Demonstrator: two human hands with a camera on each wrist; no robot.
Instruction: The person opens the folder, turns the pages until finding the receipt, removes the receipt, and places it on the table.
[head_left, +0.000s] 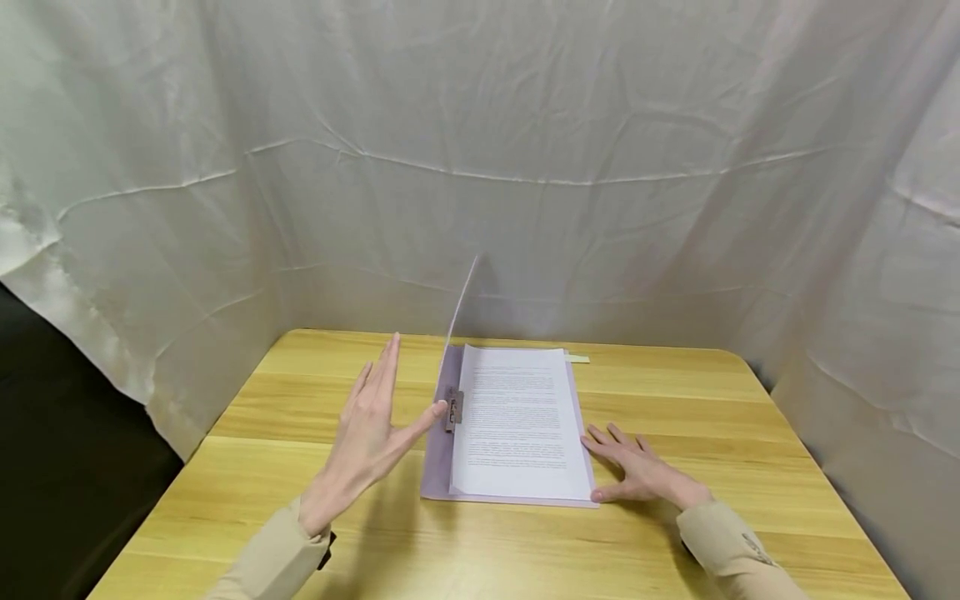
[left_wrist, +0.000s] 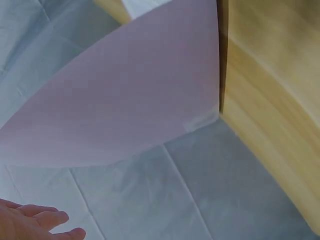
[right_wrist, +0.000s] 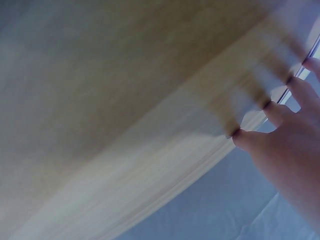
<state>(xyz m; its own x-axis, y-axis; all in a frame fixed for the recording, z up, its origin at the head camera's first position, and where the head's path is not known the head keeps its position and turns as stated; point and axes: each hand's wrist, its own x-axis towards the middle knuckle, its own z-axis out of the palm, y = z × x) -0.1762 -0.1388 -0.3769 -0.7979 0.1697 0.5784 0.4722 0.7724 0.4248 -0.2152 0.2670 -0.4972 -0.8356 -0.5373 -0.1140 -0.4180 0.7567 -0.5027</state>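
Note:
A purple file folder (head_left: 437,467) lies on the table with its cover (head_left: 460,304) standing up on the left side. Inside it is a stack of printed paper (head_left: 517,417), beside a metal clip (head_left: 453,410) at the spine. My left hand (head_left: 371,425) is raised left of the folder, fingers straight and spread, its thumb tip overlapping the clip area in the head view. The cover's outer face (left_wrist: 130,85) fills much of the left wrist view. My right hand (head_left: 637,471) rests at the folder's lower right edge with fingers spread, fingertips touching the edge.
A pale yellow-green tab (head_left: 577,358) sticks out at the folder's upper right. The wooden table (head_left: 675,392) has rounded back corners. Grey-white curtains (head_left: 525,167) hang behind and on both sides, and a black area (head_left: 60,467) shows at the far left.

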